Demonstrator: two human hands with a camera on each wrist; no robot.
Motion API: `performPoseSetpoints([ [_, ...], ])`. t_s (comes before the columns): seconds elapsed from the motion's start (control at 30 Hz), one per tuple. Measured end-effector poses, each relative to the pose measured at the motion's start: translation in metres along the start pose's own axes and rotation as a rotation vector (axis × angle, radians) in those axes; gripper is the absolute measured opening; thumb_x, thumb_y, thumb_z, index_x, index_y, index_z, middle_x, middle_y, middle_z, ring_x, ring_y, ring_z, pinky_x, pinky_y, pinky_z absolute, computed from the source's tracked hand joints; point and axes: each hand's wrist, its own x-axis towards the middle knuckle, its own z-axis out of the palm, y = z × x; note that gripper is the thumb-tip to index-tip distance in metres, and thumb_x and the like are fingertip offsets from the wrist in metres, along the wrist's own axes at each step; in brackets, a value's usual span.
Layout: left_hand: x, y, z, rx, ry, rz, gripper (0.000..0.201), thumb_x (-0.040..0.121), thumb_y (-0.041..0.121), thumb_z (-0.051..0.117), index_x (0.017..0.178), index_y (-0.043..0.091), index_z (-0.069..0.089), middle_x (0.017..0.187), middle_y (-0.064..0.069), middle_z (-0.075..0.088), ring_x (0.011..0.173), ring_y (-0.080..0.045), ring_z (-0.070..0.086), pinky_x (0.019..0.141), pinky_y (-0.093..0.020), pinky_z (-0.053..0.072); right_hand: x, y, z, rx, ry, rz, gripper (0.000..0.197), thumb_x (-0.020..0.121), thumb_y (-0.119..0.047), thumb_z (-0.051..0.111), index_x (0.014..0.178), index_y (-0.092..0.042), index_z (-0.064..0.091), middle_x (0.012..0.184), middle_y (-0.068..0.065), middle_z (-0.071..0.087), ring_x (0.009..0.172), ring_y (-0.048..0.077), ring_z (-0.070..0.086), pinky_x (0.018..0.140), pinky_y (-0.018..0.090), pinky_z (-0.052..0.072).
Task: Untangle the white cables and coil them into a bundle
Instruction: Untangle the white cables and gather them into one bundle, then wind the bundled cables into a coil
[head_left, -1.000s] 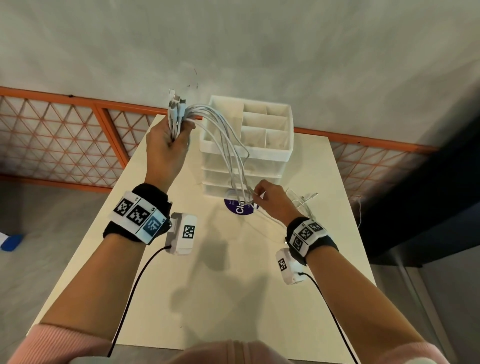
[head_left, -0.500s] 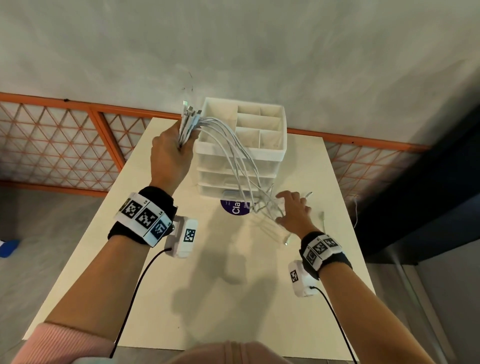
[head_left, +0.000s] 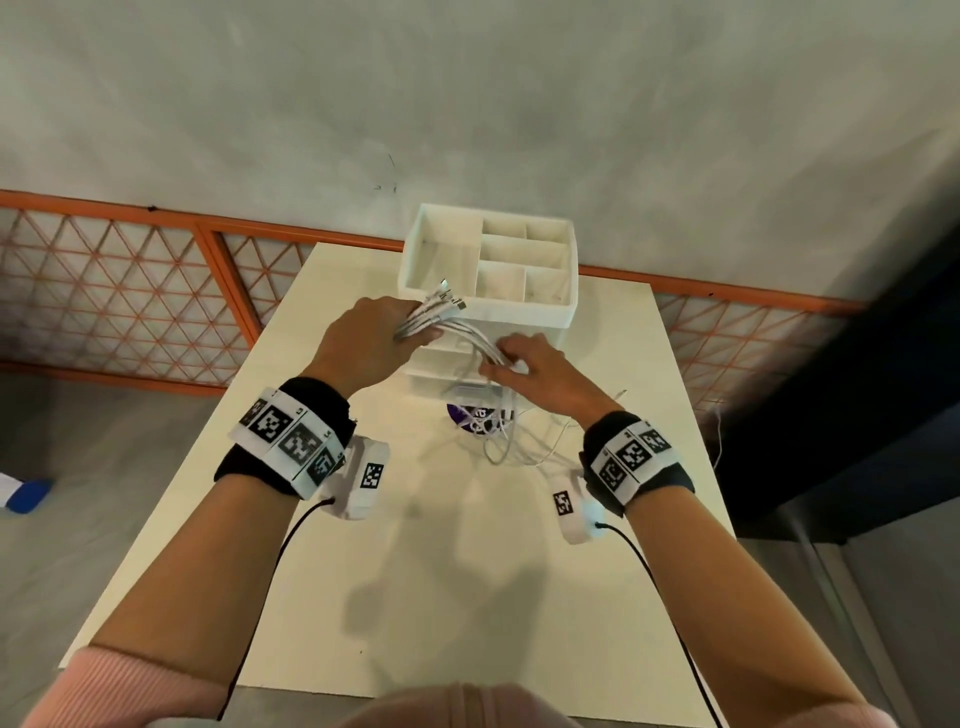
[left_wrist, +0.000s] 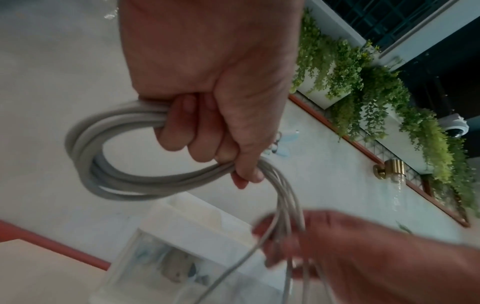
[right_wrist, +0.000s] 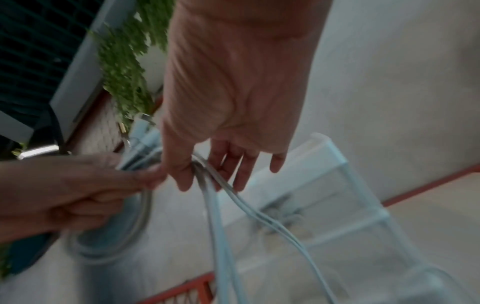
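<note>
A: White cables (head_left: 451, 325): connector ends stick up out of my left hand (head_left: 366, 345), fist curled tight round one finished loop (left_wrist: 103, 156). All held in air, in front of the organizer (head_left: 545, 312).

B: Which way does the slack run?

A: Down and to my right, from the left fist thru my right hand (head_left: 535, 366), then to the loose tail (head_left: 501, 447) on the table (head_left: 415, 597). Right fingers (right_wrist: 240, 164) mostly straight, thumb and forefinger lightly pinching the strands just beside the left knuckles.

B: Room?

A: Organizer wall close behind both hands; I reckon next wrap should swing toward me, over open tabletop. Tail lies well inside the right edge.
</note>
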Motion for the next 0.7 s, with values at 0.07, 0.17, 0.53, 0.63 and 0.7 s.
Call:
performPoseSetpoints([
  [0.07,-0.003,0.0,-0.005,-0.041,-0.139,-0.003,0.03,0.089,0.036,0.06,0.1,0.008,0.067,0.061,0.0,0.053,0.061,-0.019,0.053,0.055,-0.022,0.036,-0.007,0.014,0.004,-0.044,-0.074,0.065,0.027,0.095,-0.035,0.053,0.098,-0.009,0.058,0.088,-0.004,0.047,0.096,0.021,0.043,0.086,0.036,0.034],
  [0.17,-0.01,0.006,-0.001,-0.229,-0.265,-0.026,0.031,0.082,0.034,0.07,0.106,0.014,0.067,0.061,0.007,0.054,0.056,-0.009,0.05,0.055,-0.01,0.036,-0.012,0.019,0.003,-0.186,-0.142,0.116,0.037,0.09,-0.032,0.062,0.119,-0.01,0.053,0.112,0.004,0.047,0.113,0.024,0.043,0.101,0.042,0.035],
  [0.53,-0.015,0.045,-0.004,-1.109,-0.326,-0.048,0.041,0.097,0.035,0.045,0.06,0.024,0.033,0.05,0.009,0.019,0.041,-0.006,0.013,0.04,-0.018,0.013,-0.018,-0.065,0.003,-0.182,-0.363,-0.159,0.074,0.069,-0.052,0.076,0.133,-0.025,0.049,0.142,-0.003,0.048,0.135,0.016,0.035,0.115,0.04,0.013],
  [0.63,-0.011,0.042,-0.006,-1.284,-0.239,-0.099,0.039,0.101,0.03,0.038,0.064,0.022,0.029,0.051,0.009,0.02,0.041,-0.004,0.016,0.038,-0.015,0.019,-0.023,-0.065,0.019,-0.009,-0.355,-0.161,0.026,0.088,-0.029,0.065,0.09,-0.003,0.062,0.083,-0.006,0.065,0.087,0.013,0.058,0.086,0.032,0.042],
  [0.7,-0.009,0.033,-0.005,-1.339,-0.126,-0.147,0.04,0.101,0.032,0.038,0.064,0.021,0.029,0.051,0.01,0.022,0.042,-0.004,0.021,0.04,-0.015,0.026,-0.027,-0.061,0.018,0.045,-0.37,-0.135,0.025,0.094,-0.024,0.057,0.094,0.001,0.058,0.083,-0.007,0.067,0.089,0.014,0.062,0.089,0.035,0.045],
])
